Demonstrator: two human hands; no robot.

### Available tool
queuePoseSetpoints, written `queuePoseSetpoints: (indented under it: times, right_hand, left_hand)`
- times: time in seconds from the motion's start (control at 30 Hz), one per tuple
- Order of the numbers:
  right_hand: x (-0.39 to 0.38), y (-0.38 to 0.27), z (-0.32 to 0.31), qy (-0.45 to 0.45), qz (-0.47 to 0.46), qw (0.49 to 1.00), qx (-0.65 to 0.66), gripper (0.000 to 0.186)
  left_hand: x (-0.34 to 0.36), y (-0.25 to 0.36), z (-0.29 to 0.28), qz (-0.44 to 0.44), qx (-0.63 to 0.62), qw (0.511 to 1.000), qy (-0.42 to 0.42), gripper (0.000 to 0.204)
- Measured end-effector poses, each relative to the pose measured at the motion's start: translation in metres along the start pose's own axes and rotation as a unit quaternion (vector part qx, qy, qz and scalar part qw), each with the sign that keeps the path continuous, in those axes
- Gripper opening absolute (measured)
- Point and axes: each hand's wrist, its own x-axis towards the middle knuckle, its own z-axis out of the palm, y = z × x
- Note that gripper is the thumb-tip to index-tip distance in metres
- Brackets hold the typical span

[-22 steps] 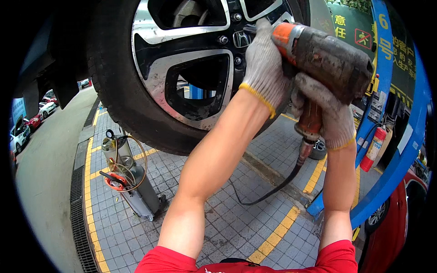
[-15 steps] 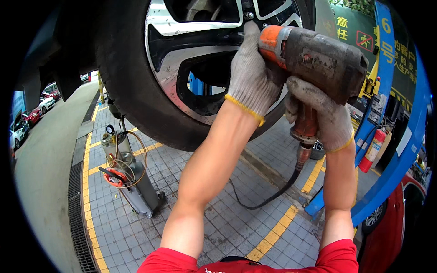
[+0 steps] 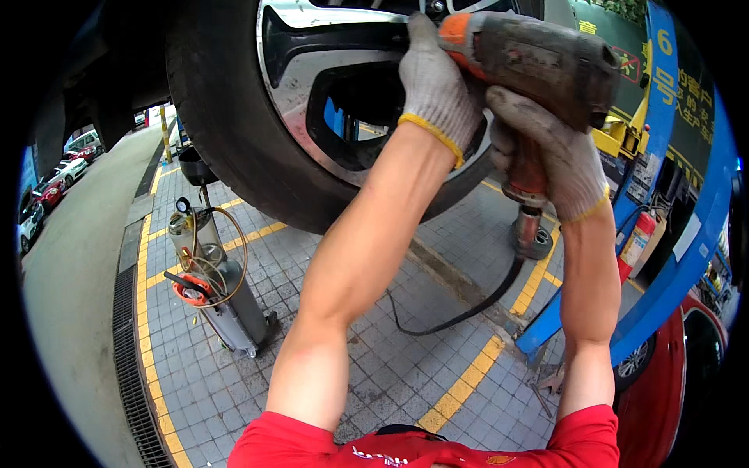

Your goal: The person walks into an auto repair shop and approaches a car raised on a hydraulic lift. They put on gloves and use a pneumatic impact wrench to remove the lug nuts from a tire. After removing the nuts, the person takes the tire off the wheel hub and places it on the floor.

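My right hand [image 3: 555, 152], in a grey-white knit glove, wraps round the handle of an orange and dark grey impact wrench [image 3: 538, 61]. My left hand [image 3: 438, 93], in a similar glove with a yellow cuff, supports the wrench's front end, its thumb up along the nose. Its other fingers are hidden behind the tool. The wrench's nose is at the middle of a raised car wheel's black and silver rim [image 3: 300, 93]; its working tip is hidden. A lug nut [image 3: 438, 6] shows just above. From the handle hangs a black air hose [image 3: 488, 303].
Around the rim sits the black tyre [image 3: 211, 132]. A wheeled tank unit [image 3: 234, 300] with gauge and hoses stands on the tiled floor at left. At right are a blue lift post [image 3: 659, 132], a fire extinguisher [image 3: 637, 243] and a red car [image 3: 663, 398].
The whole scene, hands and wrench included, sits higher in the picture than before, with the wheel's upper part cut off. Both hands keep their hold on the wrench at the wheel's middle.
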Motion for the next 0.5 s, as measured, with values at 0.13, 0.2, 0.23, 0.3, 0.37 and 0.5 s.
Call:
queuePoseSetpoints:
  times: [0.13,0.2,0.23,0.3,0.37,0.5]
  right_hand:
    - [-0.027,-0.012,-0.008,0.041,-0.035,0.996,-0.069,0.024]
    - [-0.04,-0.001,-0.025,0.072,-0.011,0.997,-0.014,0.025]
    - [-0.045,0.004,-0.03,0.099,0.01,0.995,-0.001,0.025]
    - [-0.047,0.012,-0.033,0.126,0.019,0.992,0.008,0.026]
    - [-0.044,0.018,-0.04,0.135,0.028,0.99,0.014,0.026]
    - [-0.032,0.022,-0.05,0.114,0.033,0.993,-0.014,0.029]
  left_hand:
    - [-0.022,-0.018,0.014,-0.022,0.058,0.998,0.002,0.067]
    - [-0.029,-0.033,0.031,-0.05,0.061,0.997,0.019,0.067]
    - [-0.032,-0.04,0.035,-0.062,0.065,0.995,0.034,0.062]
    - [-0.022,-0.055,0.018,-0.105,0.03,0.993,0.048,0.054]
    - [-0.016,-0.064,0.008,-0.103,0.026,0.991,0.079,0.05]
    - [-0.003,-0.071,-0.007,-0.151,-0.022,0.987,0.051,0.048]
